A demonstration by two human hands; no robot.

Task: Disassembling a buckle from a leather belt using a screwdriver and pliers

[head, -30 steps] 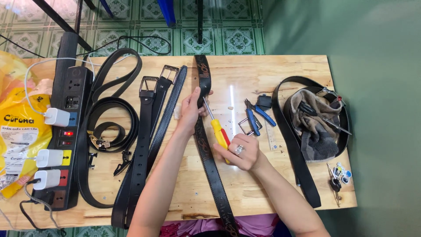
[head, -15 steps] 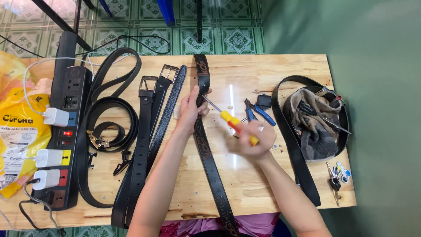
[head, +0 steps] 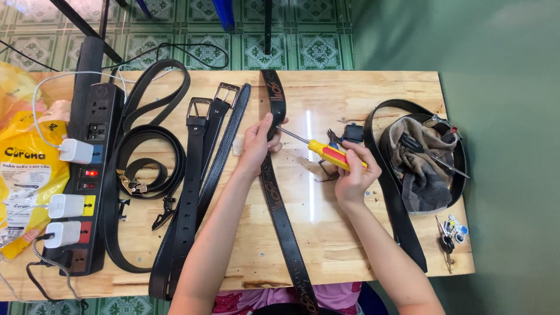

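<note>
Left hand (head: pixel 255 146) presses the embossed belt (head: pixel 279 192) flat mid-table so it can't slide; right hand (head: pixel 351 175) grips a yellow screwdriver (head: pixel 326 153), tip angled at the belt's far end. Pliers (head: pixel 338 140) lie just beyond.

Bare wooden table (head: pixel 350 239) lies open between the embossed belt (head: pixel 279 198) and the looped belt (head: pixel 402 221). Pliers (head: pixel 341 137) and a grey cloth (head: pixel 423 169) crowd the right; buckled belts (head: pixel 198 175) and a power strip (head: pixel 87 175) block the left.
</note>
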